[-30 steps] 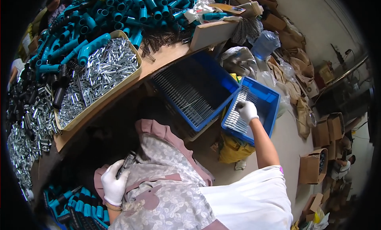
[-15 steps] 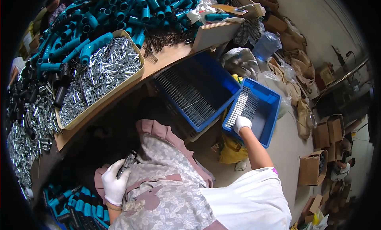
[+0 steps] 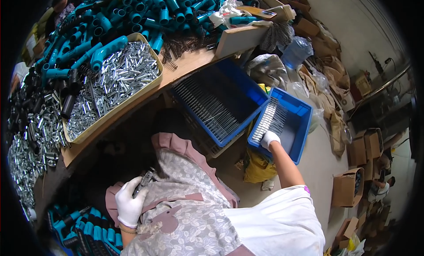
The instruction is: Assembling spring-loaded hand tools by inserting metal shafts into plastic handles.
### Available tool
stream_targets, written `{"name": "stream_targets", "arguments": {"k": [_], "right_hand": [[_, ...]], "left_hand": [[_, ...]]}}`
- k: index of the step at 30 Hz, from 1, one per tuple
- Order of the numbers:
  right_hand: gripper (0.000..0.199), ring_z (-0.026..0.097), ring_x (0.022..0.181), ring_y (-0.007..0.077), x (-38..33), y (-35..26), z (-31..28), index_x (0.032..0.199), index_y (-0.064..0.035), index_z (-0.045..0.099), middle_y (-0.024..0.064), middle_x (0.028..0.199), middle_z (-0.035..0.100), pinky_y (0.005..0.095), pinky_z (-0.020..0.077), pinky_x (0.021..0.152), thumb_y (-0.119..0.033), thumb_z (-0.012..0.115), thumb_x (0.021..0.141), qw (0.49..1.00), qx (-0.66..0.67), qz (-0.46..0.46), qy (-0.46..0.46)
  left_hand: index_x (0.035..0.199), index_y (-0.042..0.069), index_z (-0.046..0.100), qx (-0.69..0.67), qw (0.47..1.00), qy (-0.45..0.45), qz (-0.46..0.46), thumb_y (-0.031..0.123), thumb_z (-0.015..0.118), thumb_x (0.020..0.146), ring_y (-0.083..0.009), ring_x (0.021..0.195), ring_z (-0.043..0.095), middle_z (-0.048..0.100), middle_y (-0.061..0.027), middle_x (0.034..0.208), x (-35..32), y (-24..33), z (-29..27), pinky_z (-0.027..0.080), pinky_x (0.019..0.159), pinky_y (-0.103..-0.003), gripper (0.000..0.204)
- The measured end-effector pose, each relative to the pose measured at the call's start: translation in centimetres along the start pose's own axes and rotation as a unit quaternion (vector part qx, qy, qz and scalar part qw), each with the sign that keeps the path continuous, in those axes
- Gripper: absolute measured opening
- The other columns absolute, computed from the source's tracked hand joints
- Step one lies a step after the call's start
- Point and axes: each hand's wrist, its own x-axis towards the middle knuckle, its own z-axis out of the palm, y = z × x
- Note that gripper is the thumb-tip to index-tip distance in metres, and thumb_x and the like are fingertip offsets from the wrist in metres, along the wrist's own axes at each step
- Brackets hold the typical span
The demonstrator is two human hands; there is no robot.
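Observation:
My left hand (image 3: 129,204), in a white glove, is closed around a silver-and-dark metal part (image 3: 145,180) held over my lap; its exact kind is hard to make out. My right hand (image 3: 270,140), also gloved, reaches down into the small blue crate (image 3: 297,157). It touches the near end of a row of slim silver metal parts (image 3: 270,120) lined up along the crate's left side. The back of the hand hides its fingertips. Beside that crate, a larger blue crate (image 3: 252,82) holds another row of slim metal parts (image 3: 207,108).
On the workbench (image 3: 187,62), a cream tray (image 3: 158,81) of small metal pins stands among teal tubes (image 3: 104,24) and dark springs (image 3: 187,45). More teal pieces (image 3: 90,227) lie at lower left. A yellow bag (image 3: 259,167) sits below the small crate; cardboard boxes (image 3: 346,190) stand at right.
My left hand has shifted slightly up and to the right with the metal part. My right hand has moved only a little, staying at the same end of the row.

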Motion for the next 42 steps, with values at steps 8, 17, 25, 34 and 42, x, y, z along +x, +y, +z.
{"name": "stream_targets", "arguments": {"k": [8,17,25,34,42], "right_hand": [[0.028,0.072,0.083,0.0314,0.8,1.0,-5.9,0.093,0.0009,0.074,0.0224,0.091,0.073,0.0394,0.0582,0.073,-0.015,0.073,0.07,0.989,-0.029,-0.123,-0.078],[0.023,0.067,0.072,0.0185,-7.9,-10.2,-14.1,0.107,-0.0028,0.054,0.015,0.095,0.067,0.0335,0.0573,0.065,-0.005,0.063,0.086,0.706,0.676,-0.134,-0.163],[0.016,0.071,0.096,0.0265,-21.7,-30.9,-8.4,0.102,0.0042,0.059,0.0206,0.114,0.067,0.0339,0.0604,0.079,0.0,0.063,0.088,0.491,0.701,-0.264,-0.445],[0.032,0.072,0.09,0.0226,-26.4,-34.8,-8.4,0.116,0.0068,0.059,0.0166,0.101,0.07,0.033,0.0598,0.079,-0.001,0.069,0.087,0.528,0.606,-0.368,-0.468],[0.036,0.072,0.088,0.0234,-26.2,-33.7,-9.0,0.121,0.0078,0.058,0.0179,0.104,0.07,0.0333,0.0599,0.078,-0.002,0.068,0.088,0.558,0.591,-0.348,-0.467]], "left_hand": [[0.107,-0.004,0.069,-0.006,1.0,0.01,0.008,0.003,0.074,0.075,-0.028,0.084,0.069,0.07,-0.0179,0.095,0.1,-0.1,-0.2,0.054,0.076,-0.034,0.033],[0.114,-0.004,0.067,-0.15,0.978,-0.008,-0.145,0.003,0.072,0.078,-0.0186,0.086,0.068,0.072,-0.0132,0.099,-0.4,-0.7,0.2,0.053,0.078,-0.03,0.037],[0.13,-0.004,0.058,-0.313,0.934,0.086,-0.148,0.006,0.072,0.086,-0.0103,0.084,0.065,0.07,-0.0061,0.099,-0.7,2.2,-0.7,0.053,0.073,-0.023,0.047],[0.117,-0.006,0.065,-0.285,0.9,0.281,-0.171,0.011,0.07,0.089,-0.005,0.064,0.056,0.066,-0.0041,0.092,-3.8,2.0,-4.3,0.045,0.052,-0.019,0.033],[0.116,-0.004,0.067,-0.311,0.896,0.264,-0.174,0.004,0.069,0.086,-0.0033,0.059,0.054,0.067,-0.0025,0.083,-3.5,1.7,-5.1,0.042,0.052,-0.019,0.031]]}}
